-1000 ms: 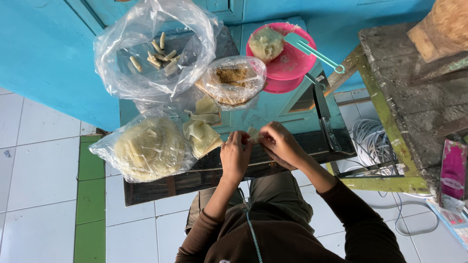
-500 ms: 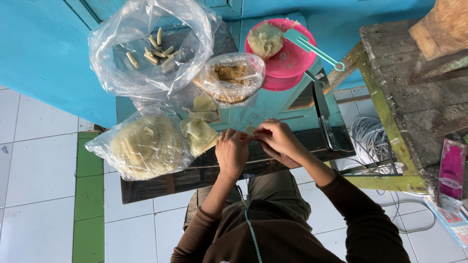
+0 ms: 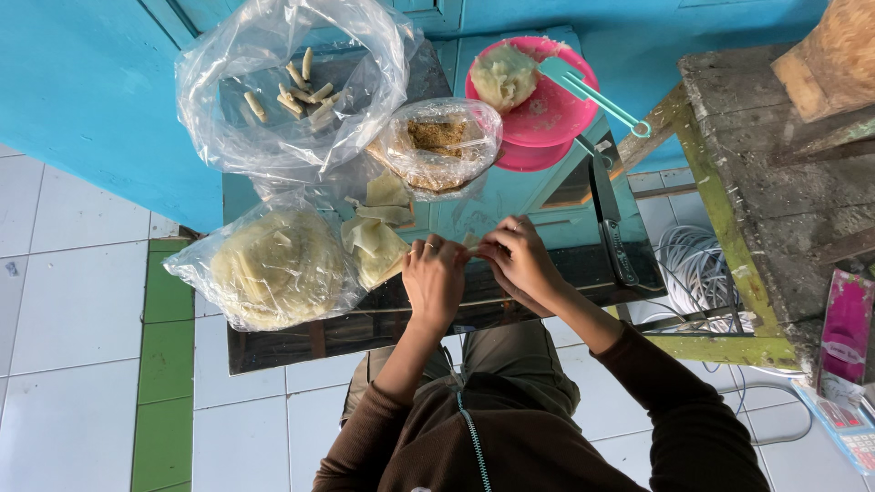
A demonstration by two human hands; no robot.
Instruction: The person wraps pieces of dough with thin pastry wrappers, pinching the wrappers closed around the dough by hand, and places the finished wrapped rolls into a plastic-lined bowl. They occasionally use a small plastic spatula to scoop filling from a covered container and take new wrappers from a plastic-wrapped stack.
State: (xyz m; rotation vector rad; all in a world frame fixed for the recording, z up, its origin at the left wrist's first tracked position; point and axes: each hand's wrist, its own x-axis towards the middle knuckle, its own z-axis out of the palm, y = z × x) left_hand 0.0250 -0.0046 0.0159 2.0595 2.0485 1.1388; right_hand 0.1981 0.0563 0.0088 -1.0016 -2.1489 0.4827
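**Two hands on one small wrapper**

Two hands meet at the near edge of the dark glass tabletop. The left hand and the right hand have their fingertips pinched together on one small pale pastry wrapper, which sits between them just above the glass; it is mostly covered, so its shape cannot be told. Each hand wears one ring. Both arms are in brown sleeves.

Just left of the left hand lies one loose stack of pale wrappers, with a few more sheets lying beyond it. Touching that stack on its left is one clear plastic bag of round flat wrappers, piled thick.

One black-handled knife lies to the right of the right hand, close to the table's right edge.

Farther off, three containers stand in a row. One clear bag with brown crumbly filling is in the middle. One large open clear bag at the left holds about eight small rolled pieces, lying loose. At the right, two pink plates are stacked, the upper one carrying one pale lump of dough and one teal spatula resting across its rim.

One weathered wooden bench stands to the right, apart from the table, with one coil of white cable beneath it.
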